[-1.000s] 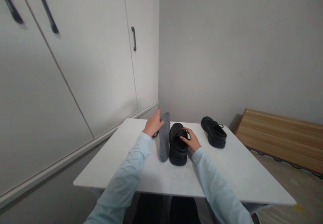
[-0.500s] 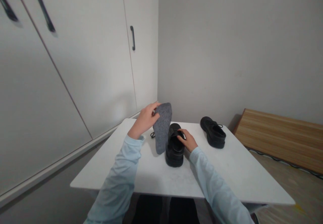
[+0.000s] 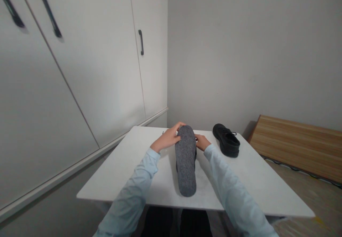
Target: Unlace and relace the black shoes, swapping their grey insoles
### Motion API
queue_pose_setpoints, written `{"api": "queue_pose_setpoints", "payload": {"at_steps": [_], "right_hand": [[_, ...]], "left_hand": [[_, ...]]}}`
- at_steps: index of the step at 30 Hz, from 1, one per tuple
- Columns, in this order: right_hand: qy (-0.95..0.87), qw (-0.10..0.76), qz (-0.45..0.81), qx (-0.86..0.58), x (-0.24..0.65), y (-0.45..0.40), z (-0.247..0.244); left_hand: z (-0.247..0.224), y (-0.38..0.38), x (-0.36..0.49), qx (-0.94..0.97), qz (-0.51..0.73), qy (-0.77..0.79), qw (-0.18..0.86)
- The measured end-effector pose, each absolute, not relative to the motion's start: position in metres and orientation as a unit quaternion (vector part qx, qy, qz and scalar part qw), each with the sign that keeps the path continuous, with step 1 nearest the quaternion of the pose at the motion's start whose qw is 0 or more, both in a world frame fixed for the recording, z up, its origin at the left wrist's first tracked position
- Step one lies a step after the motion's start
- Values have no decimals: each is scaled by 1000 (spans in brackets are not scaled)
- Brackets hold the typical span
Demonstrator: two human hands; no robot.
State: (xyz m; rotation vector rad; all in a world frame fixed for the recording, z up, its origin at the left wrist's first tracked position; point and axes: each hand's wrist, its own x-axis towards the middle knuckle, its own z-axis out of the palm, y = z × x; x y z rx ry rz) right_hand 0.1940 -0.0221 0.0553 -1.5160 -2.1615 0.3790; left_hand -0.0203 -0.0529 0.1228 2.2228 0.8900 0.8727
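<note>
Pinched by far end in L hand (image 3: 168, 139): grey insole (image 3: 186, 162), above mostly hidden blk shoe (image 3: 196, 154), prob. so both lined up. R hand (image 3: 202, 143) was beside insole; hold unclear, prob. steadying shoe.

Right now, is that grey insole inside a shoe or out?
Out. The left hand's fingers grip the grey insole near one end, and its outline shows outside the black shoe it mostly hides.

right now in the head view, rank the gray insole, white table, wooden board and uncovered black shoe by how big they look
1. White table
2. Wooden board
3. Gray insole
4. Uncovered black shoe
The insole looks nearer the camera than the shoe, so their real order is unsure.
</note>
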Motion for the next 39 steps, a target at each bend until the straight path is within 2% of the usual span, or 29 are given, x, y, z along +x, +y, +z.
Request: {"api": "queue_pose_setpoints", "payload": {"at_steps": [5,16,26,31,39], "right_hand": [[-772,217,118,-586,194,-19,59],[-753,316,136,-561,194,-29,43],[-753,370,121,-530,197,-26,29],[-759,374,118,-520,196,-28,30],[-763,376,109,-514,194,-32,32]], "left_hand": [[103,-56,-2,893,264,310,192],[96,-76,25,903,169,394,-13],[114,-71,12,918,184,352,2],[122,-67,13,944,123,306,-7],[106,-68,33,935,58,345,-62]]}}
